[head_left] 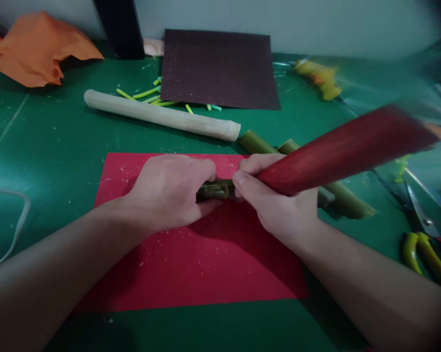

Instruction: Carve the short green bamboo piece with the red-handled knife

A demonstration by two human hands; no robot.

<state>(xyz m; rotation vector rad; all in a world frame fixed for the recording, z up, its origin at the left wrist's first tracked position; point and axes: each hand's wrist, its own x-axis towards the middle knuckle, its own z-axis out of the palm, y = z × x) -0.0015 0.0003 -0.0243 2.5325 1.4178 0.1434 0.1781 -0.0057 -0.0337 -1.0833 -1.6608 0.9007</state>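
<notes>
Bamboo piece of glossy dark green [216, 189] lies between the two hands, just above a flat red sheet [198, 264] on the green surface [59, 127]; the left hand [169, 188] has a closed grip around its left end, fingers over the top and thumb below; the right hand [279, 210] pinches its right end between thumb and fingers, and in the same grip carries a thick, red, wood-like rod [338, 146], which slants up to the right, its far end blurred.

The bamboo looks light and stiff, with a smooth skin that could roll or slip under a loose hold; it would probably bear firm pressure well, though it might split along the grain; the ends are the sound place to take it, leaving the marked middle in view. The rod looks bulkier and could tip the right wrist if held too near its low end; whether it has a blade cannot be told. Pale chips dot the red sheet; yellow-handled metal scissors [429, 222] lie off to the right.
</notes>
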